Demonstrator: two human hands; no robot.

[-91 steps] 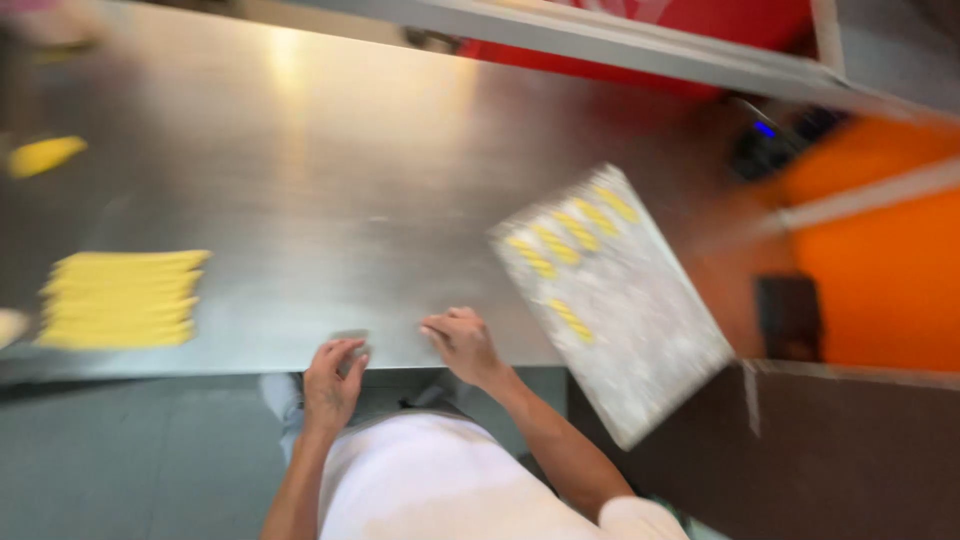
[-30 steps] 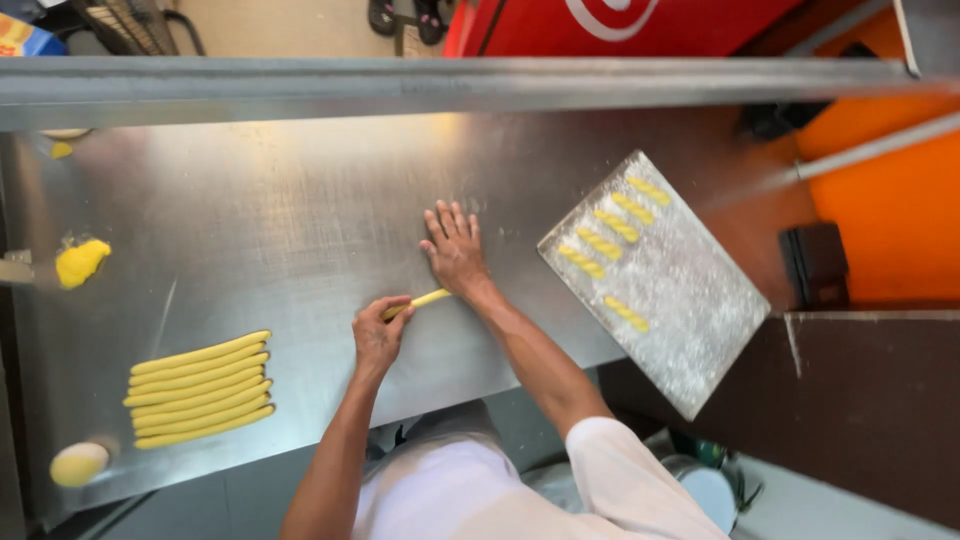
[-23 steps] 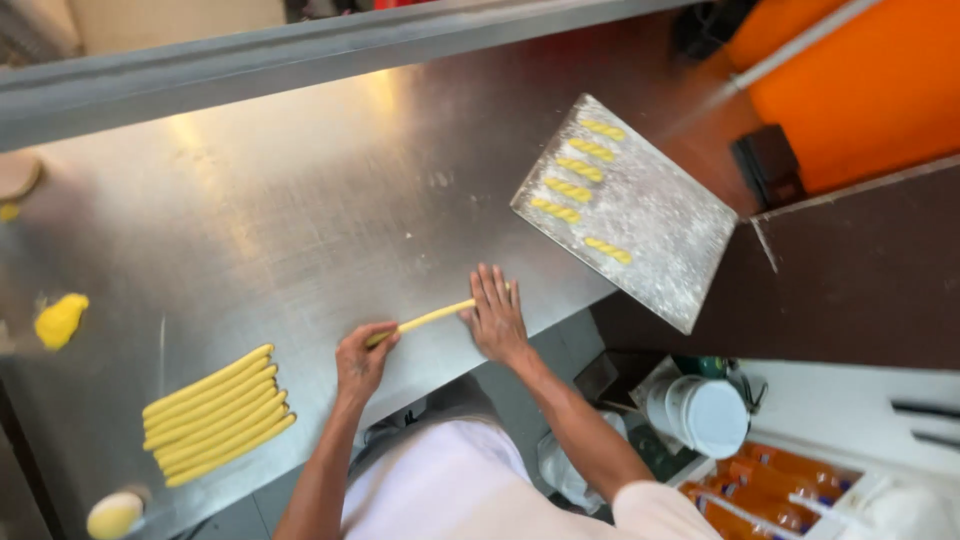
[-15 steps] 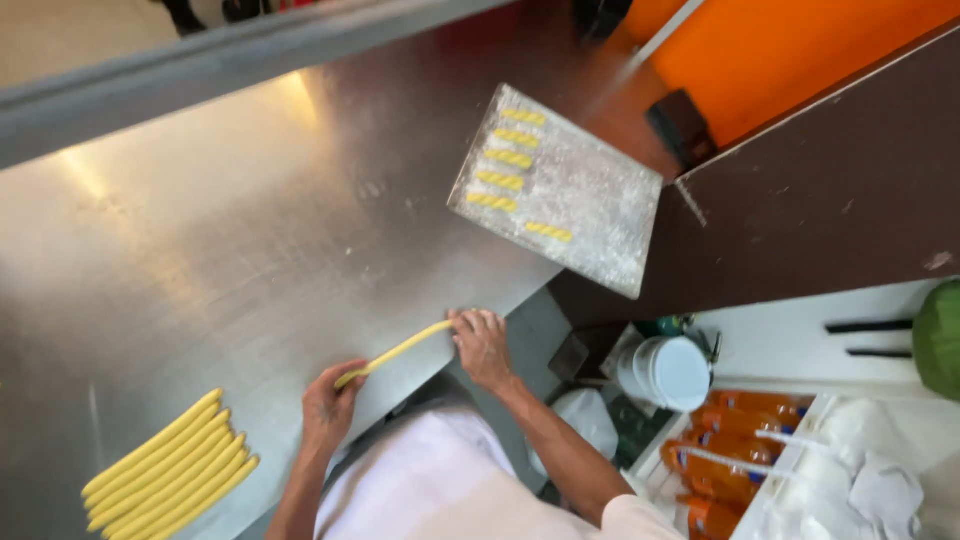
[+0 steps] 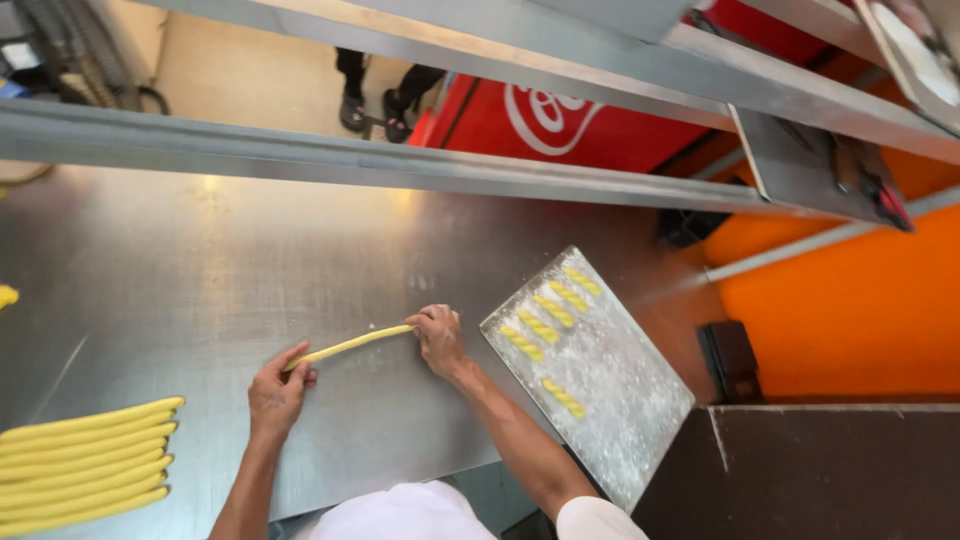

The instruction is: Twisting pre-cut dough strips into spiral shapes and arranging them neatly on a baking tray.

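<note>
Fingers of both hands were closed on the two ends of a thin yellow dough rope: the left hand pinched its lower end, the right hand its upper end, and the rope ran taut between them, just over or on the steel counter near its front edge. Whether its middle touched the metal could not be told.

Stretched so thin, the rope looked liable to neck and snap in the middle if the hands drew further apart, or to sag and stick to the counter if they slackened. Uneven pressure from either pinch would probably have flattened the ends and left the piece thicker in the centre.

Just beside the right hand, at the counter's right front corner, lay a floured metal tray set askew, part of it overhanging the edge. It carried a row of short twisted dough pieces along its far side and one more apart from them. A knock from the right forearm seemed the likeliest way to tip it off the counter.

Toward the left front corner lay a stack of finished dough ropes, touching one another; they might well fuse together.
</note>
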